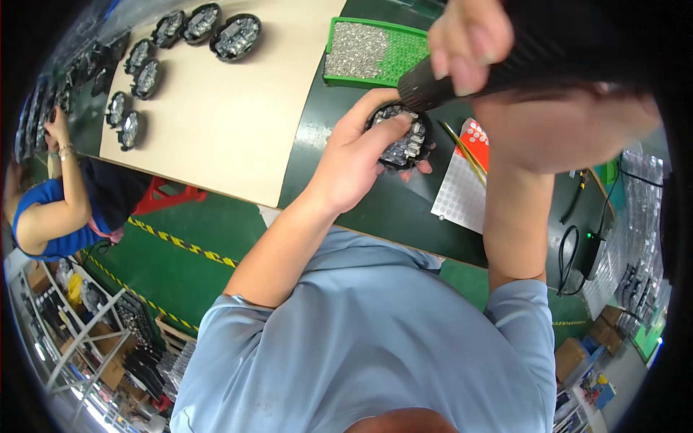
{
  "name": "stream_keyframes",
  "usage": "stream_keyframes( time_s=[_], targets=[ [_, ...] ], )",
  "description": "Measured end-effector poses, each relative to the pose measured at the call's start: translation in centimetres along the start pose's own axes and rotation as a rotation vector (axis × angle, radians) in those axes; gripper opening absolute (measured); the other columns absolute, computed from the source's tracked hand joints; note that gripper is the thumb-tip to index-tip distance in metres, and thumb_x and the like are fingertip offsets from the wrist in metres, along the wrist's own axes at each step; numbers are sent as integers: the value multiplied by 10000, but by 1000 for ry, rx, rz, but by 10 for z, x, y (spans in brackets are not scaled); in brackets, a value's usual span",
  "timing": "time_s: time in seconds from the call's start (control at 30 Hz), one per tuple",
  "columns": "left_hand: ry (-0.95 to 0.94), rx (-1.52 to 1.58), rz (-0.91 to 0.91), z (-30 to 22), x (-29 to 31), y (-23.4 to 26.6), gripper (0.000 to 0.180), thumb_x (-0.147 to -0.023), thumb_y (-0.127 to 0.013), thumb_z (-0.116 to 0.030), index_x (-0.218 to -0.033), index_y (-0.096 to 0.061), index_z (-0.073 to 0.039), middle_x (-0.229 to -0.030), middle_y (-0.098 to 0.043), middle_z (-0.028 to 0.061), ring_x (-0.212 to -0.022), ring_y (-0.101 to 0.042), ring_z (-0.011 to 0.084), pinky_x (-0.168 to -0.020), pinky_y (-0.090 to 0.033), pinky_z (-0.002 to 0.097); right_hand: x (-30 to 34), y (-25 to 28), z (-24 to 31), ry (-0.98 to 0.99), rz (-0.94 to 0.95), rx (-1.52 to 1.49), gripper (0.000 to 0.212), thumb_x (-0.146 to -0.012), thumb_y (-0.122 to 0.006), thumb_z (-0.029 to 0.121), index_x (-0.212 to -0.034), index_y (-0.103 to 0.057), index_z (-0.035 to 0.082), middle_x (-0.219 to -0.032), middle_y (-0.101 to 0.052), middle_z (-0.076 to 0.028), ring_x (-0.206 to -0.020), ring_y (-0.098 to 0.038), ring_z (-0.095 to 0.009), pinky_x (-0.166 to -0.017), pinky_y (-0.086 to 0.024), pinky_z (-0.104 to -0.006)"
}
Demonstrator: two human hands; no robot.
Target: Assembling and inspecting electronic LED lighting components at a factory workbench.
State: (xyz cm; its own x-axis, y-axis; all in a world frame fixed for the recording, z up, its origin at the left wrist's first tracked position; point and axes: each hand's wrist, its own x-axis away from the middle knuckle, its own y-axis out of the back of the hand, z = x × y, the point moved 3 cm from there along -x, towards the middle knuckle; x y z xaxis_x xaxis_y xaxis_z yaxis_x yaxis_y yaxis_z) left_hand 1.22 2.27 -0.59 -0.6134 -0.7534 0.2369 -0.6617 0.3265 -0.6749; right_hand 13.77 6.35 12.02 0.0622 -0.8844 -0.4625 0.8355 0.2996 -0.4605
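My left hand (346, 159) is closed around a round black housing (413, 148) with electronic parts inside it, the thumb lying across its open face. Closed around a thick black ribbed tool, which looks like an electric screwdriver (427, 83), is my right hand (563, 130). The tool's narrower end points at the upper right part of the housing; whether its tip touches is hidden. Beyond the housing sits a green tray (404, 72) with a heap of small metal screws (357, 50). Next to the housing lie a white sheet of round stickers (458, 198) and brass-coloured tweezers (465, 155).
Several similar housings (237, 37) stand along the far and left sides of a beige board (238, 108). A co-worker (54, 209) in blue is at the left, near a red stool (170, 196). A black cable (567, 260) and power adapter (593, 256) lie at the right.
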Motion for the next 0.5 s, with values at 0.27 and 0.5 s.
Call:
stream_keyframes(
  time_s=[0.27, 0.5],
  targets=[
    [-24, -4, -16, -1, 1, 1, 233, -1046, -474, -123, -1276, -438, -126, -982, -692, 240, -742, -706, 266, -544, -481, 302, -10, 35, 13, 241, -281, 563, 989, -942, -146, 828, -973, -635, -31, -608, -584, -84, -474, -555, -162, -467, -478, -260],
    [-3, -16, -20, 0, 1, 2, 233, -1042, -477, -120, -1271, -438, -109, -995, -684, 247, -744, -699, 273, -555, -483, 312, -16, 57, -4, 207, -288, 591, 958, -945, -165, 826, -963, -645, -4, -629, -597, -84, -489, -565, -159, -502, -490, -252]
  ],
)
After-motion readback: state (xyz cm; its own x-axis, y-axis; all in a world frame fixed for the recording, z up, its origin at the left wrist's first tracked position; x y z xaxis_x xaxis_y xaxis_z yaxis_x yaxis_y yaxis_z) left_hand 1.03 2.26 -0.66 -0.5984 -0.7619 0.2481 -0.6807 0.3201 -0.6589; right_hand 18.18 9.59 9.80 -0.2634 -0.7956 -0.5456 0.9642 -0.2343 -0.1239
